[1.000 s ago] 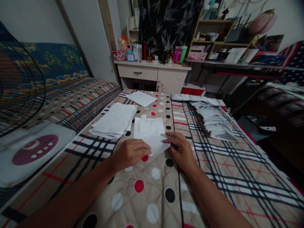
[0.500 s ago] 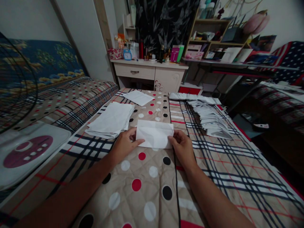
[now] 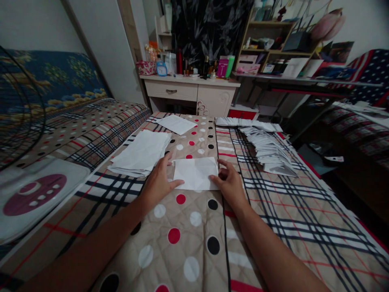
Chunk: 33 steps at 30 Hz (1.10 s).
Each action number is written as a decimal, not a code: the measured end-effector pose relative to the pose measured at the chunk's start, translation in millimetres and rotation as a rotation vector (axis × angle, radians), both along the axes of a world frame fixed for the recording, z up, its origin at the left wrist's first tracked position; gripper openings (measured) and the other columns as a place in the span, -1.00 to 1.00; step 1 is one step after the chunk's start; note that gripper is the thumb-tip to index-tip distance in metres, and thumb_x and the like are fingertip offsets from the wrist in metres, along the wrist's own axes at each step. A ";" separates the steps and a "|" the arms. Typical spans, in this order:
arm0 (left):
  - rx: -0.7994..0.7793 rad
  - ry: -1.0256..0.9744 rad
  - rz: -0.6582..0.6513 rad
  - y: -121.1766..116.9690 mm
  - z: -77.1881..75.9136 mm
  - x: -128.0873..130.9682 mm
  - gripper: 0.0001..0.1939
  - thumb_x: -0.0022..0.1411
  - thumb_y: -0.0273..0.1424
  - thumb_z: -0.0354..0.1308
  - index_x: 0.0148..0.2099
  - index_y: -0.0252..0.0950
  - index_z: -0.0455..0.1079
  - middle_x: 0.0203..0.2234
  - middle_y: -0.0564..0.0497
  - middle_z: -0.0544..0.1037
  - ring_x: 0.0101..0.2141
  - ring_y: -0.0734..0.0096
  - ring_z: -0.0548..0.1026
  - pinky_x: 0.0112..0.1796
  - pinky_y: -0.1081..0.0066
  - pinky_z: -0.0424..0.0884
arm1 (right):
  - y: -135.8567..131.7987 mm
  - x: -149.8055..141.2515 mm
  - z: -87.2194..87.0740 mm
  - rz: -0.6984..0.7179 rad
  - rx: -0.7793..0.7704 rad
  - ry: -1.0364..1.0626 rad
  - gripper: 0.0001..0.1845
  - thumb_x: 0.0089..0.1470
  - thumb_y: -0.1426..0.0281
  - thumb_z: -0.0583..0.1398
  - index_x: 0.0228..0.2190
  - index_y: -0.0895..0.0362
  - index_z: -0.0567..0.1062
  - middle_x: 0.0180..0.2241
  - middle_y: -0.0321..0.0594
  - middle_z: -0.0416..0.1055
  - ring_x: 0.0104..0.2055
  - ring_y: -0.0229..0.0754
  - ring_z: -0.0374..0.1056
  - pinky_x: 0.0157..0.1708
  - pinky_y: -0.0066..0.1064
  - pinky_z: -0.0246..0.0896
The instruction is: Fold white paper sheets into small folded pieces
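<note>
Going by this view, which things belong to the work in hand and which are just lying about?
Likely in use:
sheet between left hand and right hand
paper stack
fanned papers

Apparently lying about:
clock
green tube
pink box

The folded sheet (image 3: 196,173) is matt white paper, lightly creased, as is the paper stack (image 3: 142,152). The bedspread (image 3: 170,259) is matt, quilted cloth. The dresser (image 3: 212,99) looks smooth and painted, its handle (image 3: 171,91) metallic, the shelf rack (image 3: 272,24) wooden
</note>
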State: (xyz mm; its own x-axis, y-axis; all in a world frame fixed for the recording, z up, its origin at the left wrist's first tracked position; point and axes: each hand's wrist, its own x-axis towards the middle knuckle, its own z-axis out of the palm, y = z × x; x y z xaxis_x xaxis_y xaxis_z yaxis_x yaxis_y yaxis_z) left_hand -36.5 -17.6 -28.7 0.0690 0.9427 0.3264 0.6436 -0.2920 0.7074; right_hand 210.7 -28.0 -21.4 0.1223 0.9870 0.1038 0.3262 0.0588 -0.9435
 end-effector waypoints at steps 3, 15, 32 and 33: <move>-0.163 -0.320 -0.002 1.5 4.2 0.5 0.11 -0.13 -0.33 0.45 0.39 -0.24 -0.07 0.10 -0.27 0.44 -0.01 0.09 0.51 -0.21 0.25 0.50 | -0.9 -1.4 0.6 0.090 -0.012 0.310 -0.41 -0.19 0.38 0.36 -0.05 0.10 0.45 -0.40 -0.30 0.50 -0.40 -0.21 0.36 -0.36 -0.38 0.24; -0.497 -0.585 -0.165 -8.7 9.0 4.1 -0.58 0.04 -0.09 0.34 -0.27 -0.38 0.56 -0.40 -0.05 0.65 -0.46 0.36 0.54 -0.45 0.47 0.40 | -11.0 -10.4 7.2 0.165 -0.178 0.487 -0.58 -0.12 0.06 0.36 -0.55 0.19 0.49 -0.60 -0.30 0.37 -0.60 -0.35 0.16 -0.62 -0.50 -0.03; -0.473 -0.703 -0.360 -13.3 25.9 7.9 -0.47 -0.03 -0.26 0.41 -0.01 -0.34 0.43 -0.14 -0.11 0.61 -0.18 0.25 0.56 -0.19 0.37 0.46 | -7.4 -10.3 4.5 -0.014 -0.035 0.471 -0.69 -0.09 0.21 0.34 -0.36 0.19 0.57 -0.41 -0.19 0.53 -0.45 -0.21 0.35 -0.46 -0.42 0.23; -0.463 -0.685 -0.349 -13.7 26.4 8.3 -0.44 -0.04 -0.28 0.41 0.01 -0.34 0.42 -0.12 -0.12 0.60 -0.17 0.24 0.56 -0.21 0.38 0.46 | -7.3 -10.8 4.1 -0.020 -0.025 0.474 -0.70 -0.09 0.22 0.34 -0.36 0.19 0.56 -0.40 -0.19 0.54 -0.43 -0.20 0.37 -0.43 -0.40 0.26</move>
